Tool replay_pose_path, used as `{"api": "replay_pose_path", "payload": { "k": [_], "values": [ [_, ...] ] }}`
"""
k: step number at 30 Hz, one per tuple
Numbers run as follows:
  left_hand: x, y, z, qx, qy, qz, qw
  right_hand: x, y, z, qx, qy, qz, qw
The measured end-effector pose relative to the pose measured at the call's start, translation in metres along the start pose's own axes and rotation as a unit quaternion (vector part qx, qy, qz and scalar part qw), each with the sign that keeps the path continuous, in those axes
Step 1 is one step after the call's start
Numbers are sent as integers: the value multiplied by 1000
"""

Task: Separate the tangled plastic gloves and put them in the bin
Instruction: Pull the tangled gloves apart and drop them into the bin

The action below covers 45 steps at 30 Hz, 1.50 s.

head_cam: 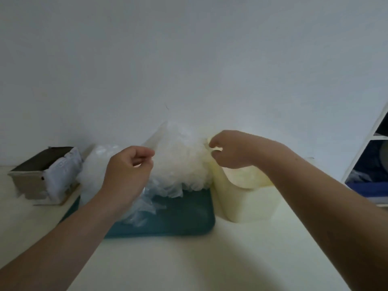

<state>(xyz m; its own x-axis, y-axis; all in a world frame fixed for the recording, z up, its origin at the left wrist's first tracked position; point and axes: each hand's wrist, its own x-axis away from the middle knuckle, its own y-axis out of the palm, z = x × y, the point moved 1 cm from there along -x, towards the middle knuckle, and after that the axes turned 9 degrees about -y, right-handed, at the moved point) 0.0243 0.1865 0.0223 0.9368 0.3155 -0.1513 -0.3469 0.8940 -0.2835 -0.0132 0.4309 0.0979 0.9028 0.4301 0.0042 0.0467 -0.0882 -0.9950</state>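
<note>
A clump of clear plastic gloves (180, 162) hangs stretched between my two hands above a teal tray (189, 219). My left hand (128, 169) pinches its left edge between thumb and fingers. My right hand (233, 148) pinches the right edge, just over the open top of a cream bin (245, 204) that stands right of the tray. More crumpled gloves (144, 208) lie on the tray under my left wrist, partly hidden by it. A further heap of clear plastic (94, 164) sits behind the tray at the left.
A grey cardboard box (42, 175) with a printed side stands on the white table (189, 263) at the far left. A white shelf unit (369, 156) with blue items rises at the right edge. A plain white wall is close behind.
</note>
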Motion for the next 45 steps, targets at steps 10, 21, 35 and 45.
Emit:
{"api": "replay_pose_path", "payload": {
  "k": [10,21,35,45],
  "values": [
    [-16,-76,-94,-302,-21,-39,952,-52,89,-128,-237,-126,66,961],
    [-45,-85,-96,-284,73,-97,951,-95,122,-126,-357,-80,195,910],
    [-47,-94,-53,-6,1,-78,997,-85,103,-111,-623,-42,162,764],
    [-62,-135,-68,-227,-56,-156,960,-85,103,-113,-602,13,186,776]
  ]
}}
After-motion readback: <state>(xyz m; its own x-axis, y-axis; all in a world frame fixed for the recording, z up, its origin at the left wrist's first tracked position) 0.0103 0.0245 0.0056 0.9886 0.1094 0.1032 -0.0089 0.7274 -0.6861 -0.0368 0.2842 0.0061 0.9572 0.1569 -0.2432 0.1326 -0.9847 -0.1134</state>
